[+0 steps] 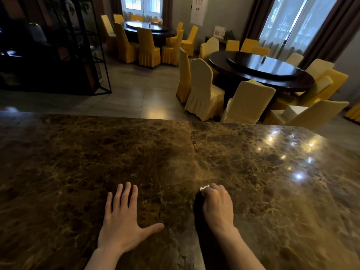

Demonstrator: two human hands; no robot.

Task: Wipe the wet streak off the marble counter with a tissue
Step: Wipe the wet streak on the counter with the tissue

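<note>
My right hand (217,204) is curled into a fist, knuckles up, pressed down on the tabletop (97,152). It is closed on a tissue (204,188), of which I see only a small white corner poking out past the fingertips on the far left side of the fist. A dark shadow lies just left of this hand and its forearm.

My left hand (121,221) lies flat on the brown marble, palm down, fingers spread and the thumb stretched toward the right hand; it holds nothing. The two hands are apart, with a strip of bare stone between them.

A paler, hazy band (194,168) runs away from the tissue toward the far edge of the tabletop; I cannot tell whether it is the wet streak or only glare. Bright points of light reflect on the stone to the right.

Beyond the tabletop is a tiled floor, two dark round dining tables (261,69) ringed by chairs in yellow covers (204,90), curtained windows, and a black metal shelf (58,45) on the left.
</note>
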